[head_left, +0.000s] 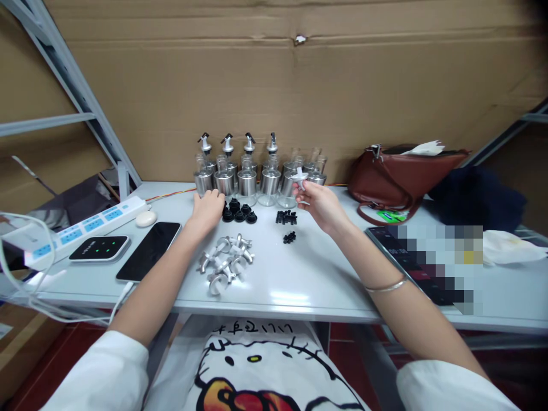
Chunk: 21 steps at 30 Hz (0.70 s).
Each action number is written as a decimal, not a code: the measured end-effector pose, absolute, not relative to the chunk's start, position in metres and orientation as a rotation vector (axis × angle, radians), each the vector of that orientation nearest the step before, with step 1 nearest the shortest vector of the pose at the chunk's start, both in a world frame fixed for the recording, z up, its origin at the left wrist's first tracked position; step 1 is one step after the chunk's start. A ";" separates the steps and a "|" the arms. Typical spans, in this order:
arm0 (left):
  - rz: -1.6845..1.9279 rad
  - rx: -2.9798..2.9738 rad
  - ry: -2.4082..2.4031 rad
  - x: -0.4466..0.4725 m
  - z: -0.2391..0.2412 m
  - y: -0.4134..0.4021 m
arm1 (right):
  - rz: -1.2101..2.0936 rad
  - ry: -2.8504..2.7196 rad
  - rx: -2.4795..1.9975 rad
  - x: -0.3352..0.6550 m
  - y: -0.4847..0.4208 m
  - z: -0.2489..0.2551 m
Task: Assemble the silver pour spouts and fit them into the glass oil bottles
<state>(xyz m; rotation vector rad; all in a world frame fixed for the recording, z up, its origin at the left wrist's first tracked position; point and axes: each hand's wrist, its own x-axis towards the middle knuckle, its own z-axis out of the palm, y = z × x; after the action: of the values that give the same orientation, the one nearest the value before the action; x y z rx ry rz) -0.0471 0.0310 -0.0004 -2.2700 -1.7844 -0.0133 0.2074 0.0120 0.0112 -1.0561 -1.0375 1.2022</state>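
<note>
My right hand pinches a small silver pour spout, held up in front of a row of glass-and-steel oil bottles. Four bottles on the left carry spouts; those on the right stand uncapped. My left hand rests palm down on the white table, its fingertips curled at a cluster of black rubber stoppers; I cannot see whether it grips one. A pile of silver spouts lies nearer to me. Small black parts sit beside my right hand.
A power strip, a white oval object, a charger pad and a dark phone lie left. A brown bag, dark cloth and a keyboard-like device lie right. Cardboard walls the back.
</note>
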 end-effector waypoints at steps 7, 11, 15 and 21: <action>-0.119 -2.266 -1.802 -0.049 0.000 0.035 | 1.192 -1.088 -1.034 0.207 0.012 0.011; -0.166 -2.236 -1.785 -0.049 -0.002 0.038 | 1.171 -1.134 -1.038 0.207 0.012 0.010; -0.150 -2.286 -1.801 -0.048 -0.004 0.039 | 1.156 -1.167 -1.051 0.207 0.012 0.009; -0.165 -2.286 -1.851 -0.045 -0.004 0.039 | 1.115 -1.372 -1.091 0.205 0.010 0.009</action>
<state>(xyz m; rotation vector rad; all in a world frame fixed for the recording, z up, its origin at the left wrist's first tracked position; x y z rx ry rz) -0.0452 0.0386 -0.0036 -2.2864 -1.8512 -0.1654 0.2048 0.0099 0.0087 -1.0913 -1.3716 1.1155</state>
